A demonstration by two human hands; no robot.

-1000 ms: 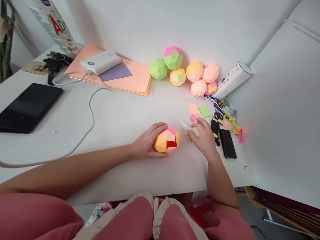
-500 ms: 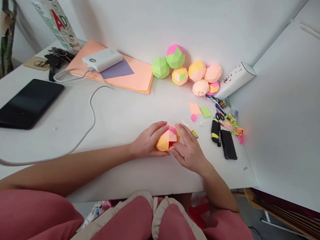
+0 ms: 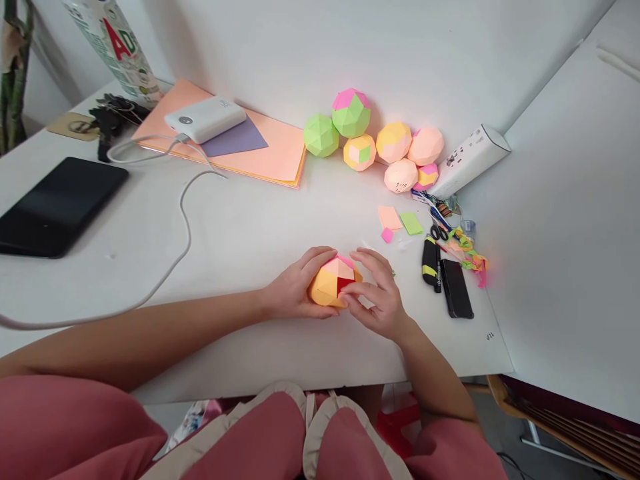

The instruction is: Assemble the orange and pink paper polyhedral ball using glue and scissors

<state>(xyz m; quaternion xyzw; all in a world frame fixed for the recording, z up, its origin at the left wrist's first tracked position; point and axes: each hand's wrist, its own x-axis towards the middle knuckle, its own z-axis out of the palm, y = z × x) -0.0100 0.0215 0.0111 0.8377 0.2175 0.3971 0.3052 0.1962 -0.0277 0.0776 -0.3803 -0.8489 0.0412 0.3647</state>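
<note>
A faceted paper ball (image 3: pixel 325 285) in orange, peach and pink is held just above the front part of the desk. My left hand (image 3: pixel 295 283) is closed around its left side, thumb below and fingers over the top. A dark red opening shows on the side facing right. At the lower edge of that opening, the thumb and index finger of my right hand (image 3: pixel 383 300) pinch the paper, while its other fingers curve above the ball. Whether a loose flap is between those fingertips is hidden.
Several finished paper balls (image 3: pixel 351 113) stand against the wall. Paper scraps (image 3: pixel 411 223), scissors (image 3: pixel 439 232), a yellow-black cutter (image 3: pixel 430 260) and a black phone (image 3: pixel 456 289) lie to the right. At left are a tablet (image 3: pixel 60 207), a white power bank (image 3: pixel 205 119) with its cable, and peach sheets (image 3: pixel 270 160).
My right thumb and index finger have drawn together at the opening, and its upper fingers have lifted slightly off the ball. More of the red inside shows. The ball has tilted a little.
</note>
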